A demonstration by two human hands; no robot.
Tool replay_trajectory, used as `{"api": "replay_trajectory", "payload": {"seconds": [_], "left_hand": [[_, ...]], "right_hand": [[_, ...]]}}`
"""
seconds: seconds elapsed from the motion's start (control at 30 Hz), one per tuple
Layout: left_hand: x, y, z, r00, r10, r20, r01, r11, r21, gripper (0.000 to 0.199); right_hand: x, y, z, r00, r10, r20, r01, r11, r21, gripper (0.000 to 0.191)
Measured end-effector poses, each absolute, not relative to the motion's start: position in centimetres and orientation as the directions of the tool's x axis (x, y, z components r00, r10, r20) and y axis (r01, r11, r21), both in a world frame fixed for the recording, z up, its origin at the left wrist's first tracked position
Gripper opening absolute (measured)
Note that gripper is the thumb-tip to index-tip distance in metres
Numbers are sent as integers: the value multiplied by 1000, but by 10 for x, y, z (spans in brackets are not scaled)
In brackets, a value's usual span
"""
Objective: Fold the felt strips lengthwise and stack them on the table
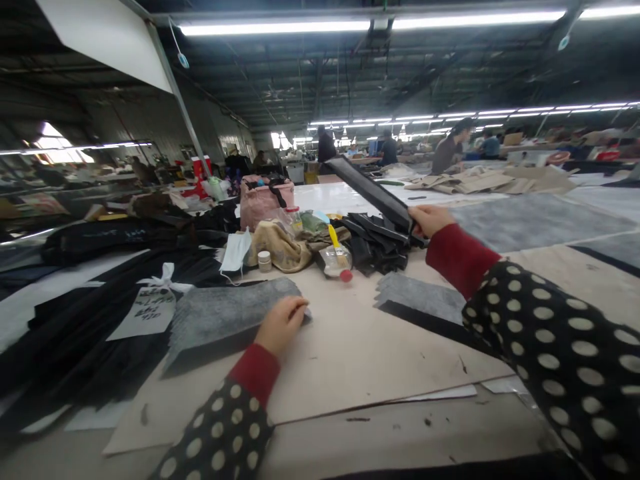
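Observation:
My right hand (pixel 431 220) is closed on one end of a long black fabric strip (pixel 373 190), which slants up and away to the left above the table. Below its far part lies a tangled heap of black strips (pixel 383 250). My left hand (pixel 283 325) is low over the table, fingers pressed together at the right end of a fanned stack of grey and black fabric pieces (pixel 225 310). What its fingertips pinch, if anything, is hidden. Another fanned stack of grey and black pieces (pixel 423 299) lies under my right forearm.
A beige board (pixel 345 353) covers the table. Behind it stand a yellow-handled brush (pixel 334 237), a small white jar (pixel 265 261), a face mask (pixel 236 252) and a pink bag (pixel 260 203). Black cloth with a handwritten tag (pixel 145 312) is piled left. A co-worker (pixel 450 147) is farther back.

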State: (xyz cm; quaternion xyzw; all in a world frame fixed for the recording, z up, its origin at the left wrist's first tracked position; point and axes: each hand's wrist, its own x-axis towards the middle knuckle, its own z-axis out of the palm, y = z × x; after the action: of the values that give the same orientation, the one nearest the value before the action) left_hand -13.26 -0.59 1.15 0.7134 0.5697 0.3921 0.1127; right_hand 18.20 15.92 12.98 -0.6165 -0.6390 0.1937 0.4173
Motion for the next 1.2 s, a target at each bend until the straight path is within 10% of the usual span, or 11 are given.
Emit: {"api": "replay_trajectory", "payload": {"seconds": [0.33, 0.53, 0.67, 1.2], "left_hand": [[-128, -5, 1, 219, 900, 377, 797, -388, 464, 18], [-119, -5, 0, 266, 872, 410, 797, -439, 416, 17], [-109, -5, -3, 336, 849, 408, 778, -495, 387, 18], [26, 20, 6, 665, 655, 359, 672, -734, 93, 23]], "right_hand": [[201, 185, 94, 87, 954, 288, 766, 121, -631, 36], [181, 77, 47, -553, 819, 152, 828, 561, -12, 34], [168, 34, 19, -546, 837, 45, 816, 519, 255, 26], [175, 37, 14, -383, 908, 171, 920, 358, 159, 29]]}}
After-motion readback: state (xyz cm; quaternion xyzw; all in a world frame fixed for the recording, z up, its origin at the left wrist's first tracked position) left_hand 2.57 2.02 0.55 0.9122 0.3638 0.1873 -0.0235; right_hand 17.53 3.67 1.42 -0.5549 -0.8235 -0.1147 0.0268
